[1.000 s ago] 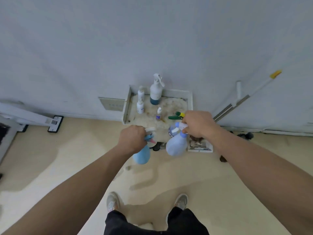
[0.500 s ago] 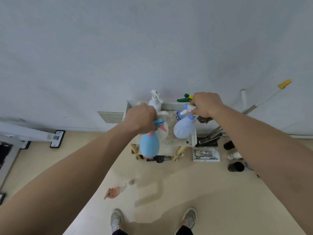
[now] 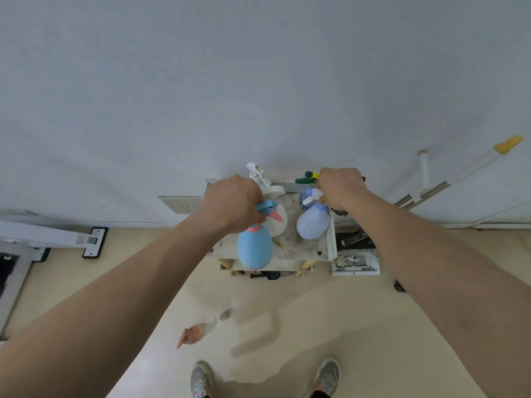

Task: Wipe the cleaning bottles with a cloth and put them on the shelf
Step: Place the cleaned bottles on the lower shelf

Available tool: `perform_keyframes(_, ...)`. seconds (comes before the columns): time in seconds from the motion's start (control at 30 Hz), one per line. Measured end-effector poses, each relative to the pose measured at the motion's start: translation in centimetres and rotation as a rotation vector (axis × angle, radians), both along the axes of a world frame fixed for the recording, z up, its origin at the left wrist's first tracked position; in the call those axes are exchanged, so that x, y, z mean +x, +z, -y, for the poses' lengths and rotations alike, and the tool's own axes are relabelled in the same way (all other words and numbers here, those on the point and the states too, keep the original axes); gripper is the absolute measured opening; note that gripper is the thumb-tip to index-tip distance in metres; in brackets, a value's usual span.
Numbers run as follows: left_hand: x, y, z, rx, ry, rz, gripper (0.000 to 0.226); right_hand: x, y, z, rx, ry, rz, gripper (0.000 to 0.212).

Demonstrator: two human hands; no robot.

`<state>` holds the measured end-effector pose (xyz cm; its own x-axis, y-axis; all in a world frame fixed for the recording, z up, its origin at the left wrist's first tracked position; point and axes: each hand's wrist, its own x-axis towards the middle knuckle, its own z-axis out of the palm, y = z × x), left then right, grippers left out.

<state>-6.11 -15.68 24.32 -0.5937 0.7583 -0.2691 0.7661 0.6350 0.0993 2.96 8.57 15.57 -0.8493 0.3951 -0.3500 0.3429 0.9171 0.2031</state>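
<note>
Single head camera, facing forward-down at shelf (image 3: pixel 332 239) by wall (image 3: pixel 258 81); edges seemingly warped.

A long pole (image 3: pixel 459 176) with a yellow tip leans on the wall at the far right. An orange scrap (image 3: pixel 193 334) lies on the floor, left of my grey shoes (image 3: pixel 201 379).

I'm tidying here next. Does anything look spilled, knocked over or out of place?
Yes: a small orange-tinted object lies on the floor, apart from the shelf; I cannot tell what it is. The shelf top looks stained and grimy.
</note>
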Motion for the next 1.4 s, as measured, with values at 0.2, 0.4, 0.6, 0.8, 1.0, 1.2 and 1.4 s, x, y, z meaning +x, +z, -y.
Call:
perform_keyframes(0.2, -0.5, 0.4, 0.6, 0.003, 0.046, 0.009, 0.029, 0.3, -0.7, 1.5, -0.009, 0.014, -0.012, 0.023)
perform_keyframes(0.4, -0.9, 1.9, 0.3, 0.035, 0.083, 0.023, 0.033, 0.4, -1.0, 2.9, -0.053, -0.033, -0.006, 0.021)
perform_keyframes(0.6, 0.1, 3.5, -1.1, 0.046, 0.061, 0.004, 0.031, 0.6, -0.9, 3.8, -0.052, 0.009, 0.012, 0.021)
perform_keyframes(0.8, 1.1, 3.3, -1.6, 0.058, 0.071, 0.013, 0.028, 1.3, -0.4, 3.7, -0.046, 0.033, -0.012, 0.027)
perform_keyframes(1.0, 1.7, 3.0, -0.9, 0.060, 0.073, -0.003, 0.035, 3.9, 2.3, 3.6, -0.166, -0.028, -0.149, 0.046)
perform_keyframes(1.2, 3.1, 3.0, 0.1, 0.041, 0.053, 0.008, 0.031, 7.6, 6.8, 6.7, -0.496, -0.040, -0.359, 0.034)
perform_keyframes(1.4, 5.3, 2.2, 1.1, -0.015, -0.069, -0.003, 0.028, 7.1, 9.6, 9.0, -0.484, 0.073, -0.335, 0.033)
